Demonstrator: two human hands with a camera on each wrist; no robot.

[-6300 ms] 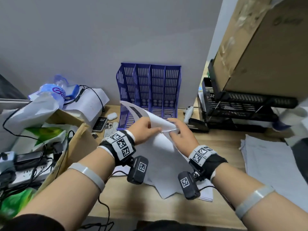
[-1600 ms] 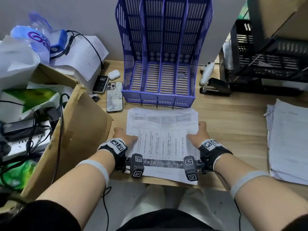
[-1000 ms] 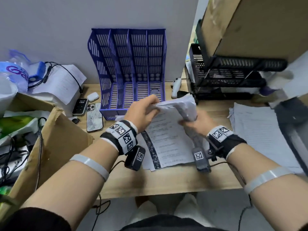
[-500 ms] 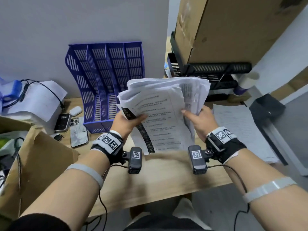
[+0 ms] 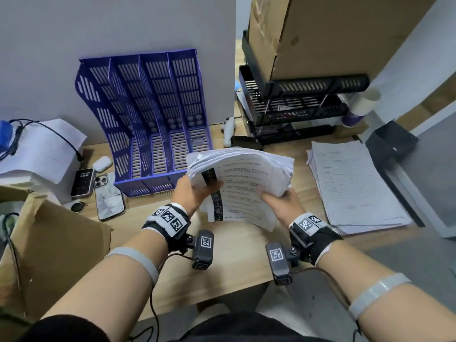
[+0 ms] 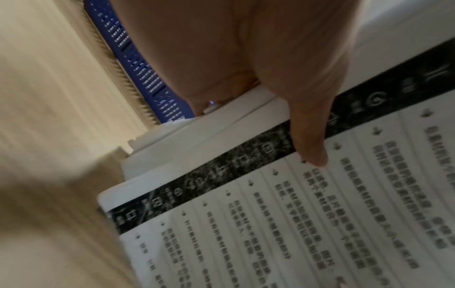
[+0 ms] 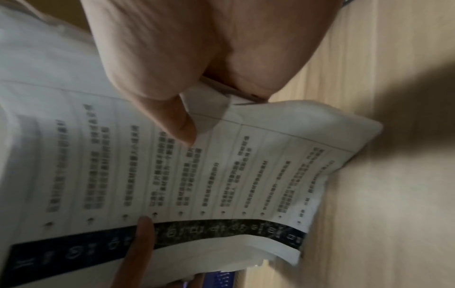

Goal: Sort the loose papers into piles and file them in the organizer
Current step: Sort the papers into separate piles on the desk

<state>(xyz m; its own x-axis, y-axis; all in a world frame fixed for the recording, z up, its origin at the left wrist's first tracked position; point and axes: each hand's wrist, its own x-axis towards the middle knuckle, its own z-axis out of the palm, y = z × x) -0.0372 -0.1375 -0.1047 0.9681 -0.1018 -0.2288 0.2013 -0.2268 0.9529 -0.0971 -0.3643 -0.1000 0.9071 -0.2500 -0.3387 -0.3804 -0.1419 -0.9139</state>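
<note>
Now, paper stack (image 5: 243,180): held above desk (image 5: 237,245), between both hands.
Left hand (image 5: 191,193): thumb clamps left edge.
Right hand (image 5: 282,202): grips right edge.

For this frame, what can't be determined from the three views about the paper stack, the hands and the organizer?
- Printed text on the paper stack: motion-blurred in both wrist views, too small in the head view.
- Fingers of the left hand and right hand: hidden under the stack; only thumbs show.
- Sheet count: edges blur together.
- Front floor of the purple organizer: covered by the stack, head view.
- Second paper pile: text too faint.
</note>
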